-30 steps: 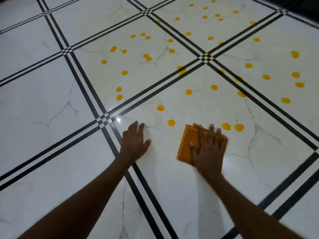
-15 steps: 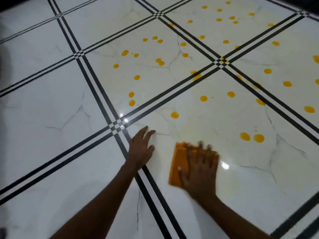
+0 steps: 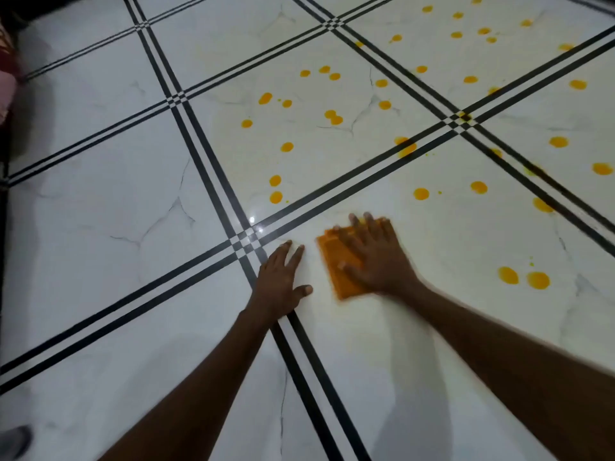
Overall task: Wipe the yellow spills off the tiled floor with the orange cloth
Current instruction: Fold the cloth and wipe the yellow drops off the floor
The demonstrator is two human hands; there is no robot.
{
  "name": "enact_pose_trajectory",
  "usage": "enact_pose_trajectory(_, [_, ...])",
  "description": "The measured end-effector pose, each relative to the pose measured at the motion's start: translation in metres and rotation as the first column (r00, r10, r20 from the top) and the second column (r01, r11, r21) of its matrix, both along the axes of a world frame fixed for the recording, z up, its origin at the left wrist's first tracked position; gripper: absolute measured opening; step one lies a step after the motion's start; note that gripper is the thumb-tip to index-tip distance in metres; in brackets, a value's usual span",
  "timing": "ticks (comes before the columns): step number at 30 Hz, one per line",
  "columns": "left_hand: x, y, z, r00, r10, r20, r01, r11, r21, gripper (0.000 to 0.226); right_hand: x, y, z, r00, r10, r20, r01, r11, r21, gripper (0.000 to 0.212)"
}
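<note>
The right hand [image 3: 376, 261] presses the orange cloth [image 3: 339, 267] flat, grip open-palmed (blurred). The left hand [image 3: 283, 281] rests spread on the tiled floor [image 3: 100, 211], holding nothing. Yellow spills [image 3: 522, 277] lie beyond.

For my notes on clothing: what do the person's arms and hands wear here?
Nothing that shows. The left hand and right hand are bare, without gloves, rings or watch visible. Both forearms are bare to the picture's edge, no sleeves in sight. The right hand is motion-blurred.

A red and pink patterned cloth [image 3: 6, 54], perhaps a garment, shows at the floor's far left edge; a blurred grey object [image 3: 15, 440] sits at its near left corner.
</note>
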State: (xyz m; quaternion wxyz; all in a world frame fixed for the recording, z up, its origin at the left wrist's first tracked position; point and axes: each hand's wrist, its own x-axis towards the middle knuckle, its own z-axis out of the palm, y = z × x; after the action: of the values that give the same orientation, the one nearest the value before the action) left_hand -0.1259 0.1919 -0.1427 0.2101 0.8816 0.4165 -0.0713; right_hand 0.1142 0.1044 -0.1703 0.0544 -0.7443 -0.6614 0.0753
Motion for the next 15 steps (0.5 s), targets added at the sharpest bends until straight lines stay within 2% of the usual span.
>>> enact_pose_trajectory(2, [-0.002,0.001,0.0,1.0,-0.003,0.001,0.003,1.0,0.024,0.093,0.049,0.012,-0.002,0.98,-0.2,0.012,0.2,0.979,-0.024,0.081])
enact_pose_trajectory(4, [-0.002,0.001,0.001,1.0,0.007,0.001,-0.007,1.0,0.023,0.094,0.063,-0.009,0.0,0.923,-0.386,0.004,0.386,0.923,0.01,0.08])
enact_pose_trajectory(7, [-0.001,-0.005,-0.001,1.0,-0.001,0.003,0.0,1.0,0.02,0.102,-0.01,-0.057,0.012,0.798,-0.6,-0.046,0.602,0.797,0.041,0.08])
enact_pose_trajectory(8, [-0.001,-0.007,-0.003,1.0,-0.013,0.01,0.013,1.0,0.023,0.107,-0.043,-0.065,0.012,0.795,-0.603,-0.075,0.606,0.795,0.035,0.081])
enact_pose_trajectory(10, [-0.005,-0.005,-0.005,0.999,-0.037,0.004,0.037,0.999,0.016,0.114,-0.075,-0.048,0.01,0.887,-0.449,-0.106,0.452,0.892,0.006,0.083])
enact_pose_trajectory(11, [-0.007,-0.003,-0.003,0.999,-0.046,-0.001,0.046,0.999,0.01,0.115,-0.064,-0.024,0.007,0.941,-0.327,-0.09,0.329,0.944,0.006,0.084])
enact_pose_trajectory(13, [-0.004,0.005,0.004,0.999,-0.05,-0.017,0.051,0.999,0.008,0.11,-0.008,0.03,0.003,0.984,-0.164,-0.076,0.159,0.985,-0.061,0.084])
enact_pose_trajectory(15, [0.005,0.02,0.011,0.999,-0.049,-0.022,0.051,0.996,0.067,0.103,0.053,0.052,-0.005,0.971,-0.238,-0.018,0.237,0.97,-0.05,0.083])
